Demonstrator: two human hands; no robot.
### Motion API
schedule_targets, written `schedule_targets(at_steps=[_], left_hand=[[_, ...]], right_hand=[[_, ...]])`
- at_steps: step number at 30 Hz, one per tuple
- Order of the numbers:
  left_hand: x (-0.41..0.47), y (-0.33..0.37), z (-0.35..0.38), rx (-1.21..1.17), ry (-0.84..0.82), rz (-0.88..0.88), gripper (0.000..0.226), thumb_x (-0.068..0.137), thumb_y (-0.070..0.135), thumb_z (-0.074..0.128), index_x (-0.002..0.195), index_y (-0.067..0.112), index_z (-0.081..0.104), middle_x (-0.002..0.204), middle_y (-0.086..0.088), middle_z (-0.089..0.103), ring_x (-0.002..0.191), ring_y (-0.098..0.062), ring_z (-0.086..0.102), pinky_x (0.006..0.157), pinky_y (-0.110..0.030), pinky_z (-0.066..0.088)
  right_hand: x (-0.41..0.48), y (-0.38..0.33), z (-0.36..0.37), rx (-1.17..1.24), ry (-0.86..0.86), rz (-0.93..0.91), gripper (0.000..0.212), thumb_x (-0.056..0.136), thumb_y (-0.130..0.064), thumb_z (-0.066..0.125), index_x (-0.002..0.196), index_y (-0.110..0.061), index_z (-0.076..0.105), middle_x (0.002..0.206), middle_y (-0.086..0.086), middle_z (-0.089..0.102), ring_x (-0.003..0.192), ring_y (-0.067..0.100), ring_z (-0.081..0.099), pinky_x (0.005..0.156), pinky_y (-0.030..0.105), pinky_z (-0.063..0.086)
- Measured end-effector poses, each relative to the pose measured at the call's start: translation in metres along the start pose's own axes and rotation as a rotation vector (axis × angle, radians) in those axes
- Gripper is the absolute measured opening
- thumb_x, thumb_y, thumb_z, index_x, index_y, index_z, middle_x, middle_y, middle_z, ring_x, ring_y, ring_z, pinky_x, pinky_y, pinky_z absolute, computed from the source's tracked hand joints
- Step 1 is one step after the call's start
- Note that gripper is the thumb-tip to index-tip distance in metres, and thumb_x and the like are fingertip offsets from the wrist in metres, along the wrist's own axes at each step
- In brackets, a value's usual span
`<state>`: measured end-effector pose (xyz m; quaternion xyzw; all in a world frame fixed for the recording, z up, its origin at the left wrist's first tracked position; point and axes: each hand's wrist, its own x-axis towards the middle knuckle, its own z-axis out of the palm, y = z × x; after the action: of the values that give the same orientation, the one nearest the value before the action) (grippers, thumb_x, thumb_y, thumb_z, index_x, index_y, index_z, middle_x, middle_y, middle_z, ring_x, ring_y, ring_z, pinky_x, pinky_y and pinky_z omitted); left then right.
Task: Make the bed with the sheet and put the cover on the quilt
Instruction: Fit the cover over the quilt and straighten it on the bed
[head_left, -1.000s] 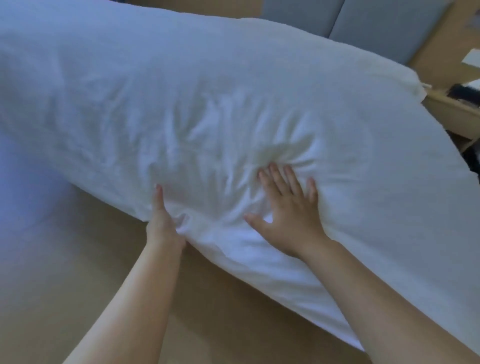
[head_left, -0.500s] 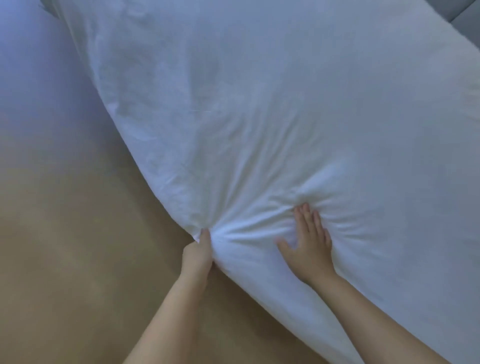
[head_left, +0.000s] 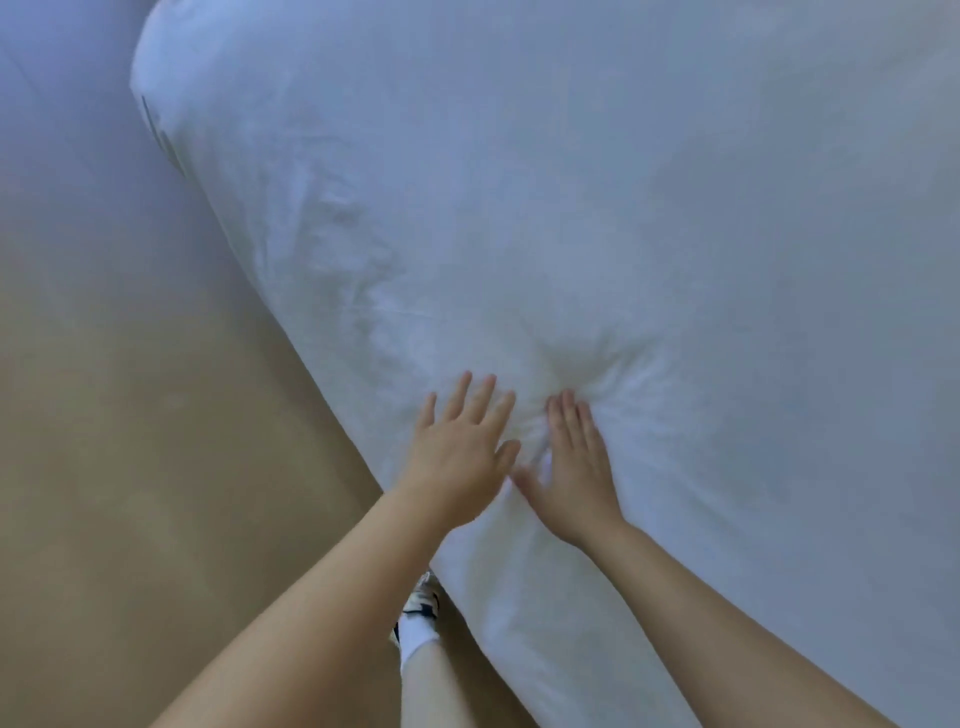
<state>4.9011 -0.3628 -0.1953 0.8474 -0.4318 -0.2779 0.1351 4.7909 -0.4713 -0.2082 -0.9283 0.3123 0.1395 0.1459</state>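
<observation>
Sheet (head_left: 649, 218): spread from 11 to 4 o'clock, its edge hanging toward the floor (head_left: 130, 493).
Left grip (head_left: 457, 460): flat, fingers straight, holding nothing, pressing the sheet at 6.
Right grip (head_left: 576, 470): likewise flat and empty, just beside it, on bunched creases.
Risk: nothing is pinched, so your palms may drag cloth and deepen the creases — or your shoe (head_left: 421, 605) may tread on the edge.

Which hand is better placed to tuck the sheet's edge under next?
Left, probably. The left hand lies open right at the edge of the sheet, beside the floor; the right hand rests flat further in on it.
</observation>
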Motion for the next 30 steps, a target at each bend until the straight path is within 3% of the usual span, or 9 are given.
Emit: schedule_targets(at_steps=[2,5,7,10,13,16,21,26,30], left_hand=[[0.048,-0.005,-0.016,0.072,0.087,0.123,0.056,0.099,0.043,0.018,0.151,0.022,0.015,0.160,0.001,0.005,0.147,-0.019,-0.003,0.116,-0.043,-0.002],[0.123,-0.036,-0.049,0.234,0.197,0.387,0.060,0.087,0.044,0.029,0.129,0.013,0.057,0.137,-0.006,0.054,0.131,-0.024,0.046,0.110,-0.046,0.023],[0.168,-0.077,-0.075,0.337,0.203,0.432,0.059,0.087,0.046,0.033,0.129,0.012,0.057,0.135,-0.007,0.055,0.128,-0.026,0.049,0.109,-0.045,0.019],[0.217,-0.153,-0.135,0.347,0.370,0.125,0.067,0.088,0.052,0.027,0.144,0.017,0.038,0.149,-0.008,0.038,0.138,-0.026,0.035,0.112,-0.043,0.006],[0.247,-0.236,-0.194,0.290,0.319,-0.269,0.071,0.091,0.061,0.020,0.151,0.027,0.004,0.160,-0.001,0.001,0.147,-0.019,0.000,0.115,-0.045,-0.007],[0.273,-0.291,-0.227,0.241,0.293,-0.343,0.081,0.081,0.070,0.014,0.150,0.032,-0.006,0.159,0.000,-0.010,0.146,-0.019,-0.009,0.114,-0.049,-0.007],[0.318,-0.368,-0.268,-0.085,0.264,-0.587,0.075,0.091,0.066,0.019,0.151,0.023,0.011,0.159,-0.002,0.008,0.146,-0.018,0.007,0.113,-0.058,-0.005],[0.344,-0.410,-0.315,-0.146,-0.050,-0.455,0.073,0.089,0.068,0.022,0.139,0.016,0.034,0.149,-0.004,0.034,0.136,-0.026,0.032,0.112,-0.060,0.008],[0.375,-0.425,-0.356,-0.280,-0.051,-0.487,0.068,0.089,0.064,0.035,0.139,0.018,0.033,0.140,-0.011,0.038,0.130,-0.030,0.037,0.105,-0.049,0.027]], right_hand=[[0.043,-0.012,-0.007,0.007,0.036,-0.068,0.100,0.068,-0.069,0.008,0.147,-0.013,-0.015,0.156,0.000,-0.020,0.138,0.009,-0.026,0.113,0.024,-0.016],[0.101,-0.024,-0.022,0.086,0.101,-0.139,0.097,0.074,-0.064,0.029,0.150,-0.006,0.013,0.154,0.000,0.001,0.144,0.010,-0.004,0.114,0.021,-0.008],[0.130,-0.030,-0.029,0.041,0.168,-0.194,0.087,0.078,-0.057,0.040,0.145,-0.002,0.028,0.152,0.008,0.024,0.141,0.016,0.014,0.114,0.026,0.002],[0.184,-0.056,-0.041,0.009,0.230,-0.252,0.078,0.081,-0.051,0.042,0.141,-0.003,0.029,0.147,0.016,0.037,0.137,0.024,0.024,0.113,0.031,0.007],[0.252,-0.104,-0.050,0.020,0.307,-0.237,0.077,0.080,-0.050,0.040,0.140,-0.004,0.031,0.147,0.017,0.039,0.136,0.025,0.025,0.113,0.033,0.006],[0.319,-0.159,-0.056,0.018,0.367,-0.210,0.076,0.080,-0.050,0.039,0.139,-0.001,0.039,0.145,0.018,0.041,0.136,0.027,0.031,0.111,0.039,0.013],[0.422,-0.258,-0.071,0.000,0.398,-0.169,0.076,0.080,-0.047,0.037,0.137,0.003,0.043,0.143,0.020,0.043,0.132,0.034,0.042,0.107,0.041,0.015],[0.479,-0.310,-0.086,-0.021,0.374,-0.039,0.070,0.081,-0.045,0.039,0.137,-0.002,0.045,0.143,0.016,0.046,0.133,0.029,0.042,0.107,0.040,0.017],[0.475,-0.314,-0.092,-0.025,0.319,0.006,0.068,0.083,-0.045,0.040,0.140,-0.006,0.038,0.145,0.014,0.043,0.136,0.023,0.029,0.112,0.035,0.011]])
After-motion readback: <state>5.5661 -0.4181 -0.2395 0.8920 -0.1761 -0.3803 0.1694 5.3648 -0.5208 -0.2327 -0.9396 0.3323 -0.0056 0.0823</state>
